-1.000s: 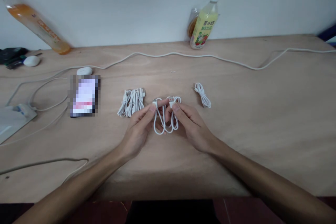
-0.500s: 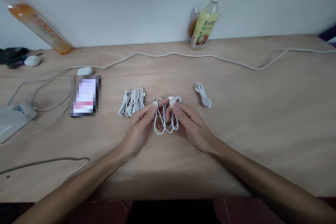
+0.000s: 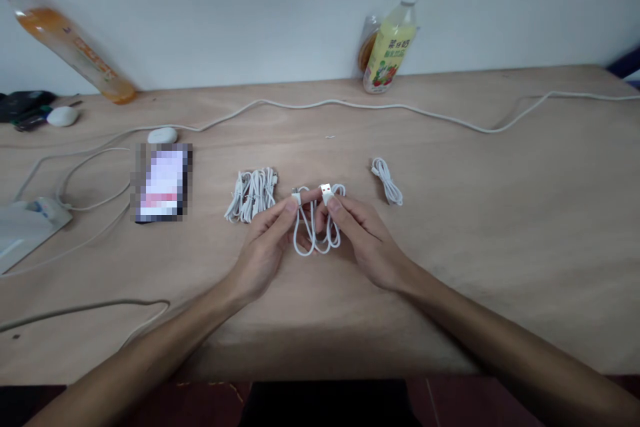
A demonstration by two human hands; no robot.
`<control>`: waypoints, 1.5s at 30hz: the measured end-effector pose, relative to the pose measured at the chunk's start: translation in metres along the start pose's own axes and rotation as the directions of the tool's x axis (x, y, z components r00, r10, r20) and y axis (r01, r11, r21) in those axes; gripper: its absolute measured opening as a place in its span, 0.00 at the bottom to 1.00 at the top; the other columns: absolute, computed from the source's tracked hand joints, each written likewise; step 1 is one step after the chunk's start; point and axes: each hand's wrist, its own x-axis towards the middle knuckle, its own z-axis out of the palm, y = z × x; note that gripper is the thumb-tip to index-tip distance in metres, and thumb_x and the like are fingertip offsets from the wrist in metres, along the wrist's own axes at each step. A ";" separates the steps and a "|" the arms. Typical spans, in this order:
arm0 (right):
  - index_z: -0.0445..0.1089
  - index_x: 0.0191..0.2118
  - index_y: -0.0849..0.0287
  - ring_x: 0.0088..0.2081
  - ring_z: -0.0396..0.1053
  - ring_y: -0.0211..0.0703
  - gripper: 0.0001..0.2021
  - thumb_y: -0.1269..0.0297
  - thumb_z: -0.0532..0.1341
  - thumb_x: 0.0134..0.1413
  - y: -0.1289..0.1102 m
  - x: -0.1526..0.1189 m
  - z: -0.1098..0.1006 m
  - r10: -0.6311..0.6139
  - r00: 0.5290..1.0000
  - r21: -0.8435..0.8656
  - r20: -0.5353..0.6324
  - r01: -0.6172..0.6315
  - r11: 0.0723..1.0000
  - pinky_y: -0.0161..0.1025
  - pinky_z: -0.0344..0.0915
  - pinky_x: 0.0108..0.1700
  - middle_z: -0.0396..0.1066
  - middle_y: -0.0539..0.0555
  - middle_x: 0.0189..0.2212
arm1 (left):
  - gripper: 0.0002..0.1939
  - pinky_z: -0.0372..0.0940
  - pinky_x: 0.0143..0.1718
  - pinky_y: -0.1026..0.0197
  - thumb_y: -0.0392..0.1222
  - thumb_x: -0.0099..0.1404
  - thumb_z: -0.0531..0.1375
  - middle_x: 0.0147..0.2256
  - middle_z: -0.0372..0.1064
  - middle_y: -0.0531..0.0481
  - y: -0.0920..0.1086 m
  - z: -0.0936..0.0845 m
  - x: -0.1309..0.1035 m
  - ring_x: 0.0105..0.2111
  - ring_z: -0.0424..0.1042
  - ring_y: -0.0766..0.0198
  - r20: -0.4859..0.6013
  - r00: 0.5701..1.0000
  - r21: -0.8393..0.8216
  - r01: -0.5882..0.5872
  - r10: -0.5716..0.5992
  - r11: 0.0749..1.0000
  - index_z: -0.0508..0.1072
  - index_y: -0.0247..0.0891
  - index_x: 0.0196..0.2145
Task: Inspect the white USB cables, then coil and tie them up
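A white USB cable (image 3: 314,240) hangs in loops between my hands, above the table. My left hand (image 3: 267,240) pinches the small plug at one end between thumb and fingers. The larger USB plug at the other end, its metal face turned up, is gripped by my right hand (image 3: 365,233). Some fingers are hidden behind the loops. Just beyond my left hand lie several bundled white cables (image 3: 251,195) side by side. A single bundled white cable (image 3: 387,182) rests on the table past my right hand.
At the left are a phone (image 3: 163,183) with a blurred screen and a white earbud case (image 3: 163,135). A long white cord (image 3: 330,103) crosses the wooden table (image 3: 500,213). An orange drink bottle (image 3: 75,47) and a yellow drink bottle (image 3: 393,47) stand by the wall.
The USB plug in my right hand has tilted slightly, and its metal face now shines brightly. Both hands stay in nearly the same place.
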 end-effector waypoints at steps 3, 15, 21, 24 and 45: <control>0.70 0.31 0.53 0.32 0.67 0.42 0.27 0.39 0.56 0.76 0.000 0.000 0.000 0.001 1.000 0.002 0.000 -0.001 1.000 0.42 0.66 0.40 0.71 0.49 0.29 | 0.24 0.75 0.40 0.55 0.58 0.75 0.67 0.39 0.81 0.42 0.000 0.000 0.000 0.37 0.79 0.56 0.001 1.000 -0.001 0.001 -0.001 1.000 0.85 0.38 0.58; 0.71 0.31 0.54 0.33 0.67 0.42 0.27 0.39 0.56 0.77 0.000 -0.001 0.001 0.014 1.000 0.013 -0.006 -0.014 1.000 0.42 0.65 0.40 0.71 0.49 0.29 | 0.23 0.75 0.39 0.56 0.58 0.74 0.68 0.38 0.80 0.44 0.001 0.001 0.000 0.37 0.78 0.57 -0.001 1.000 -0.003 -0.002 0.002 1.000 0.86 0.39 0.56; 0.70 0.31 0.53 0.33 0.68 0.43 0.27 0.38 0.55 0.76 0.000 -0.001 0.001 -0.001 1.000 0.017 0.001 0.001 1.000 0.42 0.66 0.40 0.71 0.49 0.29 | 0.24 0.75 0.39 0.55 0.58 0.74 0.68 0.38 0.80 0.44 0.002 0.001 0.000 0.37 0.79 0.57 0.002 1.000 -0.004 0.002 -0.002 1.000 0.86 0.39 0.56; 0.71 0.31 0.53 0.32 0.68 0.42 0.27 0.39 0.55 0.77 0.000 -0.001 0.000 0.006 1.000 0.014 0.004 -0.006 1.000 0.42 0.66 0.40 0.71 0.49 0.29 | 0.23 0.75 0.40 0.55 0.58 0.75 0.67 0.38 0.80 0.43 0.002 0.001 0.000 0.37 0.79 0.56 -0.001 1.000 -0.004 0.005 -0.005 1.000 0.86 0.39 0.57; 0.70 0.31 0.53 0.33 0.67 0.43 0.27 0.38 0.55 0.77 0.001 -0.001 -0.001 0.010 1.000 -0.021 -0.007 -0.010 1.000 0.42 0.66 0.41 0.71 0.50 0.30 | 0.24 0.76 0.43 0.52 0.58 0.75 0.66 0.41 0.82 0.41 0.003 0.001 -0.001 0.41 0.81 0.52 0.002 1.000 -0.009 0.018 -0.018 1.000 0.85 0.39 0.57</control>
